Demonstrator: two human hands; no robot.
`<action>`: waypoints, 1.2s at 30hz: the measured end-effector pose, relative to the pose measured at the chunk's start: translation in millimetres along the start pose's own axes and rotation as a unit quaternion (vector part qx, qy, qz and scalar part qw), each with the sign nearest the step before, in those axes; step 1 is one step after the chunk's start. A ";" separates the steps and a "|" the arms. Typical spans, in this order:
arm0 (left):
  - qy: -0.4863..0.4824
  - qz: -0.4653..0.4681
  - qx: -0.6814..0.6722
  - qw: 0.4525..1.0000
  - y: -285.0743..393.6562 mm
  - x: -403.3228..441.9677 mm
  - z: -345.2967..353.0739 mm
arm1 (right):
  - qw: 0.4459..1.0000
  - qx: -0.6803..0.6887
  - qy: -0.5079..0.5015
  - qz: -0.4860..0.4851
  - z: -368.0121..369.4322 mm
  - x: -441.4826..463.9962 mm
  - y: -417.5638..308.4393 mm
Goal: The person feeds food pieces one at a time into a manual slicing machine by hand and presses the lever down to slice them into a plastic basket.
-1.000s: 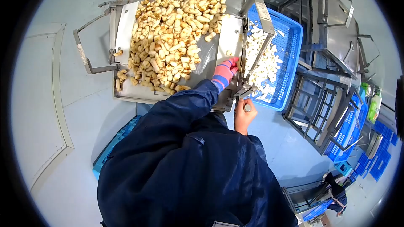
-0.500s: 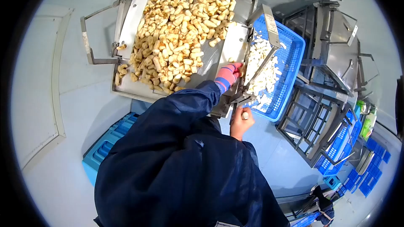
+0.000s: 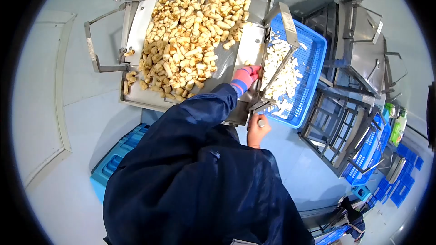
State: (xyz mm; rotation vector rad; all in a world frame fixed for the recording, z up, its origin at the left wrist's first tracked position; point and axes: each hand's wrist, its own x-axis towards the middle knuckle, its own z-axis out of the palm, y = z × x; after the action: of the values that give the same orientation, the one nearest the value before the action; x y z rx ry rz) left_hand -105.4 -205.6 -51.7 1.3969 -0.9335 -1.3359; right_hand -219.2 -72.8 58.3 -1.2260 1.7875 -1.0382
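Observation:
My left hand (image 3: 245, 78), in a pink and blue striped glove, is at the lower end of a white board (image 3: 250, 45) beside a metal blade frame (image 3: 278, 70). Its fingers are bent at the blade's edge; what they hold is too small to name. Bare, my right hand (image 3: 257, 129) is wrapped round a metal handle (image 3: 261, 123) below the frame. Pale brown, stubby pieces (image 3: 181, 41) are heaped on the metal tray (image 3: 150, 101) to the left. Right of the blade, white slices (image 3: 284, 72) lie in a blue basket (image 3: 313, 68).
Another metal cutting frame (image 3: 129, 27) stands on the tray's left side. More metal stands (image 3: 363, 41) are at the right, with blue baskets (image 3: 368, 149) below. A teal crate (image 3: 113, 156) is on the floor at lower left. Part of another person (image 3: 354, 218) shows at lower right.
The whole view has shifted. My right hand and the handle have moved slightly down and left relative to the blade frame since the first frame. My left hand remains beside the blade.

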 end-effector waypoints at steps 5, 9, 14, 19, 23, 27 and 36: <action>0.013 -0.008 0.074 0.997 13.3 -3.1 1.0 | 0.999 -0.033 0.007 -0.029 -0.6 2.3 -11.2; 0.002 -0.044 0.036 0.998 1.1 -2.2 3.2 | 0.999 -0.033 -0.040 -0.005 4.7 -4.4 37.1; 0.036 -0.015 0.084 0.996 14.8 -7.4 6.5 | 0.999 -0.021 -0.038 -0.022 6.5 -3.2 38.7; 0.066 -0.120 0.074 0.988 39.9 -3.4 16.5 | 1.000 -0.009 -0.023 -0.009 4.8 -1.0 22.5; 0.008 -0.081 -0.029 0.996 68.7 -2.4 21.1 | 0.999 -0.033 0.004 -0.039 1.7 -0.3 3.5; 0.041 0.206 0.402 0.891 90.7 4.7 -20.1 | 0.998 -0.050 -0.012 -0.037 -2.2 -0.7 -8.9; -0.104 0.094 0.493 0.858 52.6 25.2 -62.3 | 0.999 -0.039 0.007 -0.035 -2.2 0.0 -2.2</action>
State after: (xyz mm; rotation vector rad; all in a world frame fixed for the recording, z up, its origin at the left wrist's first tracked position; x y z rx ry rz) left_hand -36.5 -235.1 -10.9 1.8309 -2.0276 -0.8544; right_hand -220.3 -72.8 61.3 -1.3389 1.8223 -1.0268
